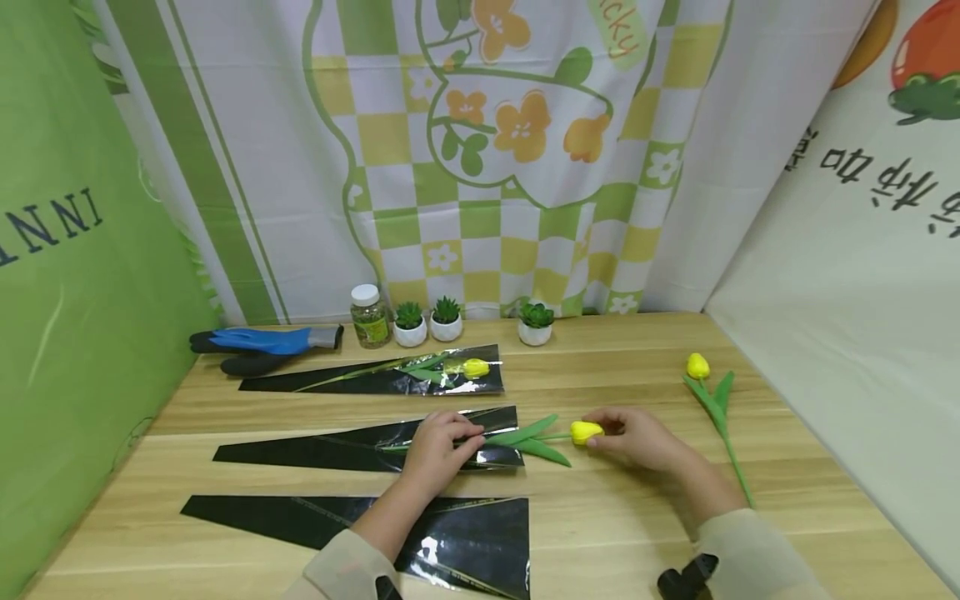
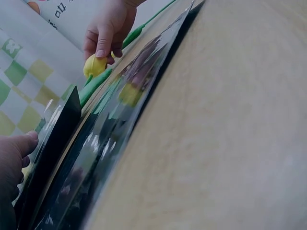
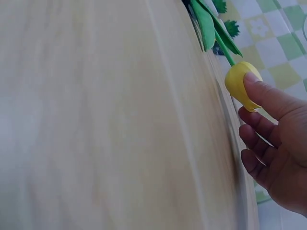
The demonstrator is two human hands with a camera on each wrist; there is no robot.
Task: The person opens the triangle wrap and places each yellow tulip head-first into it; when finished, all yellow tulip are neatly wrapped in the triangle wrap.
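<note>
In the head view, a yellow artificial tulip [image 1: 586, 432] lies with its stem and part of its leaves inside the middle black flower sleeve [image 1: 315, 452]. The right hand [image 1: 637, 437] pinches its bloom between thumb and fingers, and the right wrist view shows the thumb [image 3: 254, 84] on the yellow petals. My left hand [image 1: 438, 454] lies over the sleeve near its wide mouth and pinches the film with thumb and fingers. The left wrist view shows that sleeve [image 2: 72, 108] tilted, its mouth edge raised. What the left fingertips hold underneath is partly hidden.
Behind lies another black sleeve [image 1: 360, 379] with a tulip inside; a flat sleeve [image 1: 472, 533] lies in front. A loose tulip [image 1: 698, 367] lies at right. Along the back stand a jar [image 1: 371, 321], several potted succulents [image 1: 535, 325] and blue-black gloves [image 1: 262, 342].
</note>
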